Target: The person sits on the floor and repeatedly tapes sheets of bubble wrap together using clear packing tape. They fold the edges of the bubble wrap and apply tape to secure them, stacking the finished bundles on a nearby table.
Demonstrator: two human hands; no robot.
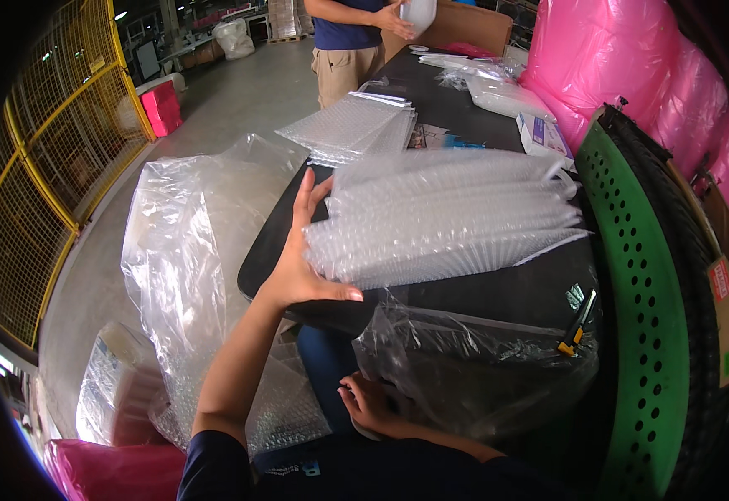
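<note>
A thick stack of clear bubble-wrap bags (448, 221) lies on the black table in front of me. Against the stack's left end is my left hand (297, 250), thumb stretched along the near side and fingers spread toward the far side. It touches the bags without closing round them. Lower down, over my lap, my right hand (368, 407) hangs with loosely bent fingers, and I see nothing in them. Beside it a clear plastic bag (473, 351) drapes over the table's near edge. A black and yellow utility knife (579, 324) lies toward the right.
Another bubble-bag pile (352, 125) sits farther back, near a co-worker (347, 50) holding something whitish. A green perforated panel (632, 292) borders the table's right, with pink wrapped bundles (607, 63) behind. Large clear plastic (176, 242) stands at left, before a yellow mesh fence (55, 142).
</note>
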